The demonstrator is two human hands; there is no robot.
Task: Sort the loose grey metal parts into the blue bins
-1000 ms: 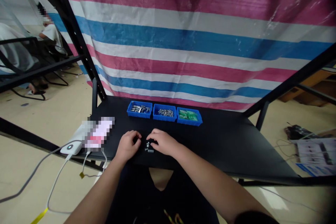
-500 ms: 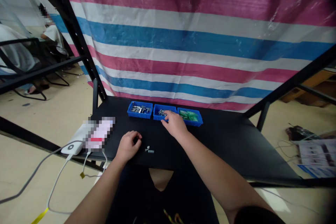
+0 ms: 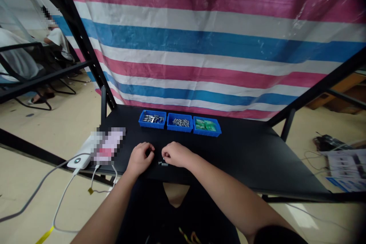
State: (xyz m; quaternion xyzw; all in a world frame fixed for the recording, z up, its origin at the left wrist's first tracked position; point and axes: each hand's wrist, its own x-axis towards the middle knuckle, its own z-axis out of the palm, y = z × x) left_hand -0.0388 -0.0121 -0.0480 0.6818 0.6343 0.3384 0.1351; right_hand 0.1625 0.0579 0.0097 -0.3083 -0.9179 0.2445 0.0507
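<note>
My left hand (image 3: 141,158) rests on the black table (image 3: 243,156) with its fingers loosely curled. A gap shows between thumb and forefinger, and nothing is visible in it. Fingertips pinched together and pointing down, my right hand (image 3: 176,154) is just above a few small metal parts (image 3: 163,164), one of them a short cylinder. Whatever it pinches is too small and hidden to name. Behind the hands stand blue bins: the left bin (image 3: 153,125) holds silvery cylindrical pieces, the middle bin (image 3: 179,129) small shiny metal pieces, the right bin (image 3: 207,133) green-and-clear packets.
To the left lie a blurred-out phone (image 3: 110,145) and a white power bank (image 3: 78,159) with cables hanging over the edge. A striped plastic sheet (image 3: 194,42) hangs behind the table on a black metal frame (image 3: 82,42). People sit at the far left.
My right hand has come back from the middle bin towards me, down to the small metal parts on the table. The left hand has stayed where it was.
</note>
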